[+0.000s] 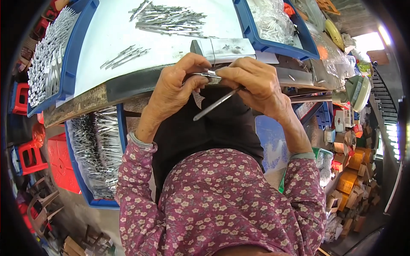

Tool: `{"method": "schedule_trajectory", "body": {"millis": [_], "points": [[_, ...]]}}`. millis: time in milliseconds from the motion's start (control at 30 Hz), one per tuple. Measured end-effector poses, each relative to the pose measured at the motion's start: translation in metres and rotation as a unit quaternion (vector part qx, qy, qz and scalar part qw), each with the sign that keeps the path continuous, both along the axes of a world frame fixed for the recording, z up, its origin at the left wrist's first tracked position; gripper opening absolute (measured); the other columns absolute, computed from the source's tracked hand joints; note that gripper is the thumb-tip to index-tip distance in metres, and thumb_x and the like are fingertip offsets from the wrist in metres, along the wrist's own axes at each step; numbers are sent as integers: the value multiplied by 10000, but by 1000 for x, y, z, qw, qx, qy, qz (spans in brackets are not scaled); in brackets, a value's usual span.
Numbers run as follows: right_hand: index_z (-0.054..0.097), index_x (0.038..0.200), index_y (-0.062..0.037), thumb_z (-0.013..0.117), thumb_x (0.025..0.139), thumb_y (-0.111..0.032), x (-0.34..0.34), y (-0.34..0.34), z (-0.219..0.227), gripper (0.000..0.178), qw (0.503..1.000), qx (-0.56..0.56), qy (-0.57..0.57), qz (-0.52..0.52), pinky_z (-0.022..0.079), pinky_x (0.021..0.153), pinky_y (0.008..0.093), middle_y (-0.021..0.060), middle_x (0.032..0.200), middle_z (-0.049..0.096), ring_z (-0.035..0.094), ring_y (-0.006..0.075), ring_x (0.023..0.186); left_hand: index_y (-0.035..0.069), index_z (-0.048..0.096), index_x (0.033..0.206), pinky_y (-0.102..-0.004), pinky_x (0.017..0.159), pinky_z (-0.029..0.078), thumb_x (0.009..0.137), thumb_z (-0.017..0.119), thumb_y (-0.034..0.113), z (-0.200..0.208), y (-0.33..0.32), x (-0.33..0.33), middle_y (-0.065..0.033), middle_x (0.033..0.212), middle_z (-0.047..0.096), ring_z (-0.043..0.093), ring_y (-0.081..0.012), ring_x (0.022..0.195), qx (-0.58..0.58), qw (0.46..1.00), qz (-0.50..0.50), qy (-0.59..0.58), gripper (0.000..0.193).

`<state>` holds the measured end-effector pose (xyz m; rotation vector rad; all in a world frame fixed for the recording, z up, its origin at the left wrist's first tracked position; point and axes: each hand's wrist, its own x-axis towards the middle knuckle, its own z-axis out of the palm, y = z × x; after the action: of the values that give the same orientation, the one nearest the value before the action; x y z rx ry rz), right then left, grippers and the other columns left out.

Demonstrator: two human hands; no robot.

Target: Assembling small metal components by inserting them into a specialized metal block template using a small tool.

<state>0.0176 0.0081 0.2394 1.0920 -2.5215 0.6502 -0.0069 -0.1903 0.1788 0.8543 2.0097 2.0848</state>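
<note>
My left hand (174, 83) is closed in a pinch on a small, shiny metal piece (209, 74) just in front of the table edge. The fingertips of my right hand (256, 83) meet the other end of that piece. A slim grey metal rod (217, 104) sticks out from under my right fingers and slopes down to the left over my lap; its upper end is hidden in the hand. Just beyond my fingers, a flat block with a pale top (228, 48) lies on the table, a thin upright wire and a dark wedge-shaped piece (197, 48) at its left.
A pile of thin metal rods (171, 20) and a smaller group (124, 57) lie on the white tabletop (106, 36). Blue trays flank it: one of pale rods (68, 81) left, one of plastic-wrapped parts (252, 36) right. Another blue tray (95, 202) of metal parts sits below, left.
</note>
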Motion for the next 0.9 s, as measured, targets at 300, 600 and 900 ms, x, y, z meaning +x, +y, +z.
{"method": "schedule_trajectory", "body": {"millis": [300, 600, 900], "points": [[620, 921, -34, 623, 581, 53, 6, 4, -5, 351, 999, 21, 39, 21, 464, 587, 313, 66, 771, 571, 578, 223, 696, 34, 524, 1070, -210, 604, 504, 820, 555, -50, 3, 6, 4, -70, 836, 651, 601, -97, 666, -22, 999, -22, 10, 266], [616, 931, -120, 644, 642, -17, 4, 12, -8, 309, 997, 53, 50, 4, 458, 592, 316, 37, 744, 530, 561, 222, 717, -3, 547, 1090, -199, 610, 479, 858, 518, -28, -3, 10, 3, -66, 880, 633, 559, -82, 659, -8, 999, -35, -12, 235], [633, 951, -108, 555, 609, 74, -30, 34, -13, 395, 998, 56, 6, -27, 437, 633, 348, 39, 777, 550, 522, 245, 754, 30, 486, 1109, -238, 606, 487, 874, 451, -48, -3, 36, -17, -96, 812, 634, 591, -130, 647, 5, 1000, 19, 21, 251]]}}
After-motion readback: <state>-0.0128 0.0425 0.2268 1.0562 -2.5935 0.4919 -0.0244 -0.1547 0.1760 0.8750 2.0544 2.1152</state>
